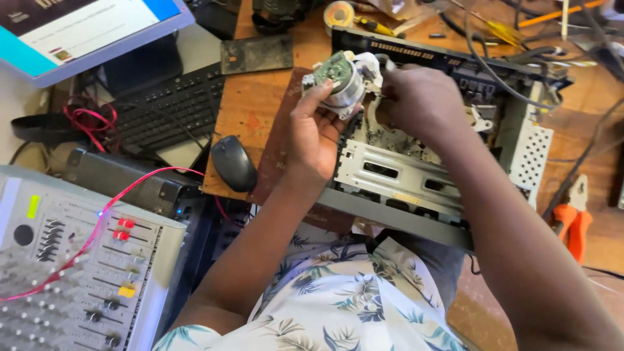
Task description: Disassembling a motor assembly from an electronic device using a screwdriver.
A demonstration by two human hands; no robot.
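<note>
My left hand (313, 133) grips a round metal drum part (339, 81) with a small green circuit board on top, held up above an opened grey electronic player chassis (396, 172). My right hand (419, 101) is closed around the white plastic piece and wires at the drum's right side. The chassis lies on the wooden bench in front of me, its metal deck and mechanism exposed under both hands. What my right fingers pinch is hidden behind the hand.
A black mouse (233, 162) and a black keyboard (172, 107) lie to the left. A grey audio mixer (78, 260) with a red wire sits at lower left. Orange-handled pliers (575, 218) lie at right. Screwdrivers (500, 29) and cables crowd the bench's far side. A monitor (84, 29) stands at top left.
</note>
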